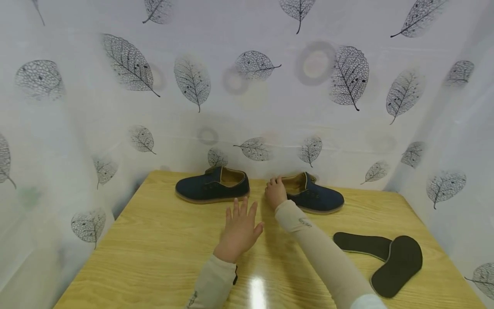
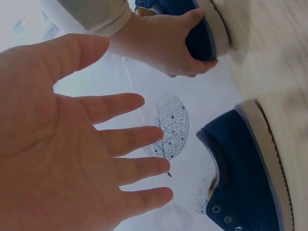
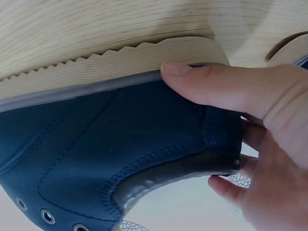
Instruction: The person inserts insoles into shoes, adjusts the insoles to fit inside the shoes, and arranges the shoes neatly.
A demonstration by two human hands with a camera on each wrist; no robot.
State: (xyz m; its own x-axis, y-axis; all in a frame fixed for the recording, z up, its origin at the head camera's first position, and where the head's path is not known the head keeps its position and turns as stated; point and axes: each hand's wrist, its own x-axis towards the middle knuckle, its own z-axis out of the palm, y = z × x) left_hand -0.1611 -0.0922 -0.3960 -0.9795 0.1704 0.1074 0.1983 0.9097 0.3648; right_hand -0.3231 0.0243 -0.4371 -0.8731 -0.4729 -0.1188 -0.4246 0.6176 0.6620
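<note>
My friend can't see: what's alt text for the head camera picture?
A person's right hand grips a navy low-top shoe by its heel; the spread left hand is near a matching shoe. Two black insoles overlap on the wooden table.

Beyond the left hand point(image 1: 238, 229) and right hand point(image 1: 275, 192) hangs a pale cloth point(image 1: 262, 109) printed with dark, veined leaves point(image 1: 351, 75); beneath them spreads a wood-grain table point(image 1: 162, 253), a bright glare point(image 1: 257, 294) nearer the body than either hand
</note>
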